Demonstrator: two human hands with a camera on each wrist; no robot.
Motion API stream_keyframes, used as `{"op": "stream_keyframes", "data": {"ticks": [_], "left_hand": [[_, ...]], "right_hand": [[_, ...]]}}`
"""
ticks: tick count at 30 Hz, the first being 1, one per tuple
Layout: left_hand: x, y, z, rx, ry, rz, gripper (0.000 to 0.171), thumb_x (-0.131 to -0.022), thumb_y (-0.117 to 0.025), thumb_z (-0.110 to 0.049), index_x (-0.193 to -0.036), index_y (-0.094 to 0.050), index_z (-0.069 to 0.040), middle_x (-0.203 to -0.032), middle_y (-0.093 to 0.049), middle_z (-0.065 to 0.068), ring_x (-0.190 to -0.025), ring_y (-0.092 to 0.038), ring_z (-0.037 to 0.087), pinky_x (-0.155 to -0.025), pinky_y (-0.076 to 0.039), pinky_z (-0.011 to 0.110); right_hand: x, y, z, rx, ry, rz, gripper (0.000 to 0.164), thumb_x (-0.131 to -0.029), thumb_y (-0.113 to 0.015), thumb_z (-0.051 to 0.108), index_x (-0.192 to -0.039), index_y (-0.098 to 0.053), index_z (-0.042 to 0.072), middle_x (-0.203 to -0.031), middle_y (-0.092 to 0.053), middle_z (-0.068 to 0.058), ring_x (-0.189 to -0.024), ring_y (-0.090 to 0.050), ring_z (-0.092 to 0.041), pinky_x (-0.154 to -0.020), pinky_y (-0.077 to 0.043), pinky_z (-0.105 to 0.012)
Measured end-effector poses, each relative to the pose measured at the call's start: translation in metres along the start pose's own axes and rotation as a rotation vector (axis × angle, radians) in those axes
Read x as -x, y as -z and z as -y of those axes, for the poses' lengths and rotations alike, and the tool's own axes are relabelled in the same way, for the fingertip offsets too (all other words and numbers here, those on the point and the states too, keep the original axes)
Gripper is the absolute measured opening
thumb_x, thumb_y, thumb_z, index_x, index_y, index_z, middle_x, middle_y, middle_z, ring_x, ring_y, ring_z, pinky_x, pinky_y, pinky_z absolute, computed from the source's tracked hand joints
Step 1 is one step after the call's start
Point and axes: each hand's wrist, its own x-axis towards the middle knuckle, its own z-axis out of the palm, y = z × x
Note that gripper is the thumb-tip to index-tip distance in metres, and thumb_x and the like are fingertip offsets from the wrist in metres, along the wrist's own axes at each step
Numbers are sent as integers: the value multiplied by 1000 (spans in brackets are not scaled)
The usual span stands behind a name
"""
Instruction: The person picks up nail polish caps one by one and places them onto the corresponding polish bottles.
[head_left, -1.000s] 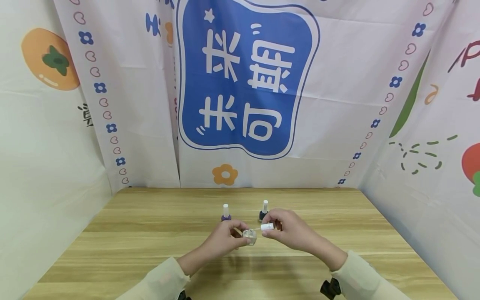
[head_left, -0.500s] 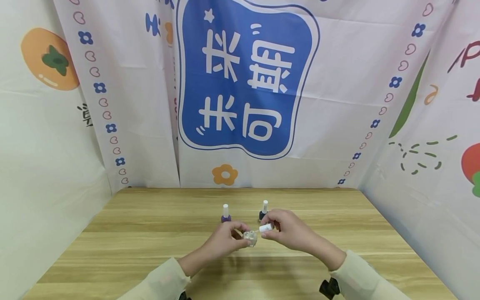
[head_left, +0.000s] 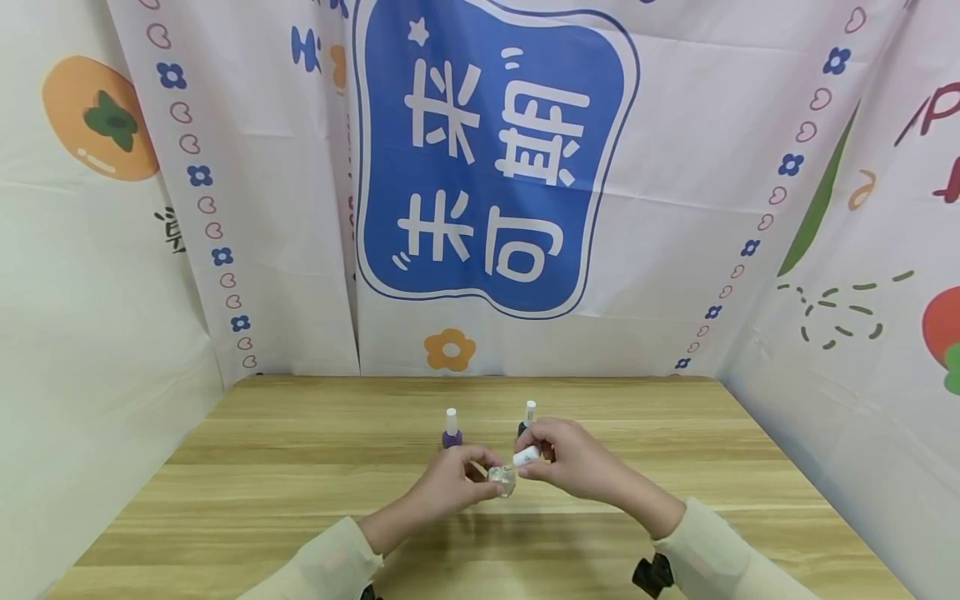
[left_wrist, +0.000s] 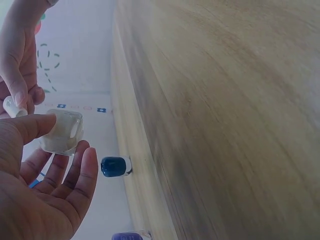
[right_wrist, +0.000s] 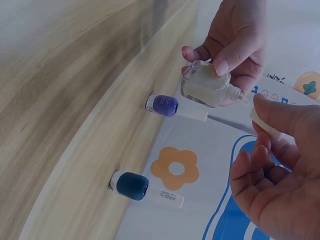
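Observation:
My left hand (head_left: 459, 482) pinches a clear glass nail polish bottle (right_wrist: 205, 85) with pale polish inside, thumb on one face and fingers on the other. The bottle is held above the table, its neck toward my right hand (head_left: 573, 457). Between thumb and fingers, my right hand grips the white brush cap (head_left: 527, 456), tilted, right at the bottle's mouth. In the right wrist view the thin brush end (right_wrist: 244, 98) shows at the neck opening. In the left wrist view the thumb covers part of the bottle.
A purple nail polish bottle (head_left: 452, 432) with a white cap stands behind my left hand. Beyond my right hand stands a dark teal one (right_wrist: 131, 185), partly hidden in the head view. Both are on the wooden table (head_left: 322, 450). Printed cloth (head_left: 660, 275) hangs behind and at both sides.
My right hand has moved the brush cap leftward and slightly down, closer to the bottle's neck, and less of the brush shows. The bottle in my left hand has shifted slightly down.

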Motion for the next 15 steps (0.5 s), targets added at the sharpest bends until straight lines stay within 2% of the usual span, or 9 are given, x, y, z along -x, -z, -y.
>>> {"op": "stream_keyframes", "data": {"ticks": [7,15], "left_hand": [[2,-1,-3,25,6,5,19,-82,-78,-10,-99,-70,-6,-93,-66,2,-77,-62,20,-58,-55,26],[1,-1,-2,19,-12,7,20,-83,-77,-11,-101,-70,-5,-94,-66,2,-77,-63,19,-59,-55,26]], "right_hand": [[-2,-4,-2,-46,-7,12,13,-86,-76,13,-94,-66,17,-81,-56,9,-72,-50,-10,-59,-48,-25],[-5,-8,-4,-95,-20,9,12,-86,-75,16,-92,-65,18,-81,-57,9,-72,-53,-10,-58,-49,-25]]}}
